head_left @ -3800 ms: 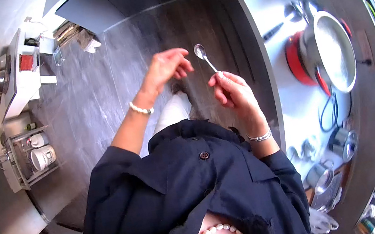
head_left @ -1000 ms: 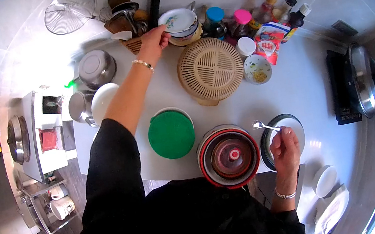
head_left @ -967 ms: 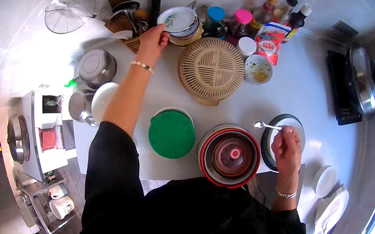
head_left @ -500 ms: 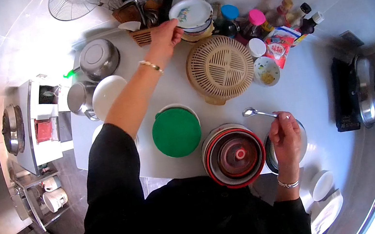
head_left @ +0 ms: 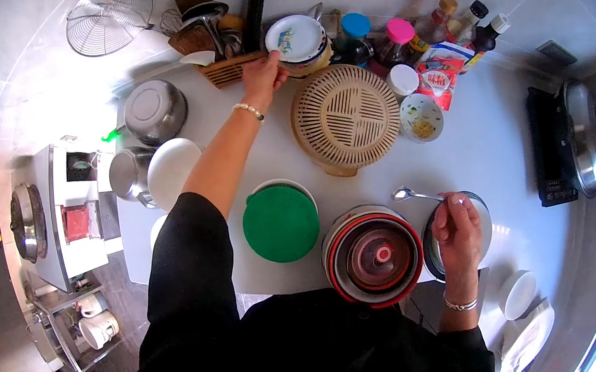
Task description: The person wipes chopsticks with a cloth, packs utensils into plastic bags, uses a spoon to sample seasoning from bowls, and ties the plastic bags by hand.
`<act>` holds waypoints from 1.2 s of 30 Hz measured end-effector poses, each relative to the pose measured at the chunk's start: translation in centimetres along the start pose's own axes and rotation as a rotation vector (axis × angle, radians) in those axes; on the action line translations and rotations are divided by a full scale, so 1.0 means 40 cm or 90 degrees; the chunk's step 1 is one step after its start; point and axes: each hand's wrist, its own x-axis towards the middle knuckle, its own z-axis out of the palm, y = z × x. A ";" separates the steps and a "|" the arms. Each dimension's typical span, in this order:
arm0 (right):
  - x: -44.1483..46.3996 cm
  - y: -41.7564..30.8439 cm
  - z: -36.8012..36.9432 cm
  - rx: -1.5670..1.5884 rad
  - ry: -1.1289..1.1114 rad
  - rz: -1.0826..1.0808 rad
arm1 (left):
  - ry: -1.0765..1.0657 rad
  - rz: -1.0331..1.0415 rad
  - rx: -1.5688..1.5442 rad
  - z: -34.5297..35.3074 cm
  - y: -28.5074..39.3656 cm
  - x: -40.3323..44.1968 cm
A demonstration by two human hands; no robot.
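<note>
Reaching to the back of the table, my left hand (head_left: 265, 74) has its fingers closed at the near-left rim of a white enamel lid (head_left: 296, 37) with a flower print. This lid is over an enamel container (head_left: 318, 64); whether it rests fully on it I cannot tell. My right hand (head_left: 458, 227) pinches the handle of a metal spoon (head_left: 406, 193), whose bowl points left. Beneath that hand is a round dish (head_left: 481, 231), partly hidden. Left of it stands a red-rimmed pot with a glass lid (head_left: 363, 253). A beige slotted basket (head_left: 346, 118) lies between my hands.
A green-lidded container (head_left: 280, 223) stands at the front middle. Metal pots (head_left: 154, 113) and a white bowl (head_left: 172, 171) are at left. Behind the basket are a utensil holder (head_left: 229, 71), jars (head_left: 393, 38), bottles (head_left: 490, 31) and a small patterned bowl (head_left: 421, 118).
The view has shifted slightly. The enamel lid looks a little smaller and lower over its container, my left hand still at its rim. My right hand keeps the spoon in about the same place.
</note>
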 end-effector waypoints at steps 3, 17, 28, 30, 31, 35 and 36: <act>-0.002 0.004 0.003 -0.010 0.010 0.001 | 0.004 -0.075 -0.160 0.004 0.004 0.004; 0.022 0.007 0.014 0.008 0.020 0.016 | 0.100 -0.029 -0.305 0.057 0.002 0.011; 0.025 0.013 -0.009 -0.007 0.023 0.027 | 0.082 0.016 -0.239 -0.097 0.005 -0.097; 0.028 0.014 -0.002 -0.024 0.016 0.036 | 0.100 0.027 -0.222 -0.137 0.022 -0.155; 0.034 0.014 0.004 -0.037 0.015 0.038 | 0.108 0.031 -0.213 -0.155 0.021 -0.178; 0.073 0.009 0.034 -0.157 -0.002 -0.011 | 0.169 0.011 -0.166 -0.211 -0.044 -0.217; 0.095 0.008 0.047 -0.195 -0.052 -0.076 | 0.183 -0.010 -0.168 -0.216 -0.062 -0.218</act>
